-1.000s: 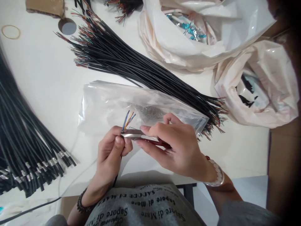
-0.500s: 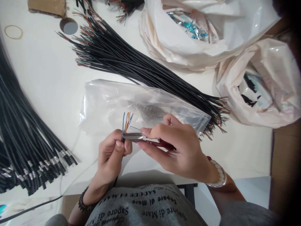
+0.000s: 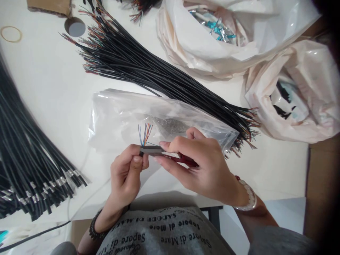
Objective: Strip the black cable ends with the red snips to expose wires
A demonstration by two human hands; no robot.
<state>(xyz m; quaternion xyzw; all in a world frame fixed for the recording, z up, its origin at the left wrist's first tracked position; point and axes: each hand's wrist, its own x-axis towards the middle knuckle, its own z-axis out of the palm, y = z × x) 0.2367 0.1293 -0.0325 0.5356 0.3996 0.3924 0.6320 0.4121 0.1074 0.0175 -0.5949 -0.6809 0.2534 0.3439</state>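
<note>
Between the thumb and fingers of my left hand [image 3: 127,173] is the end of a black cable [image 3: 141,153]. Thin coloured wires [image 3: 145,134] fan upward from that end, blue, orange and others. My right hand [image 3: 200,164] is closed around a pair of pliers [image 3: 152,150] with red handles. The grey jaws lie across the base of the wires, right at my left fingertips. A thin dark strand sticks out above the jaws near my right thumb. Behind both hands lies a clear plastic bag [image 3: 111,109] with small metallic pieces [image 3: 171,125] inside.
A large bundle of black cables [image 3: 148,67] with frayed coloured ends crosses the table. Another bundle [image 3: 23,141] with metal-banded ends lies at left. Two white bags [image 3: 191,63] stand at right, holding parts. A rubber band [image 3: 11,34] and cardboard [image 3: 50,6] are at upper left.
The coloured wires have spread into a wider fan and appear slightly shorter. The plier jaws have tilted and shifted a little up and right. Both hands keep nearly the same place.
</note>
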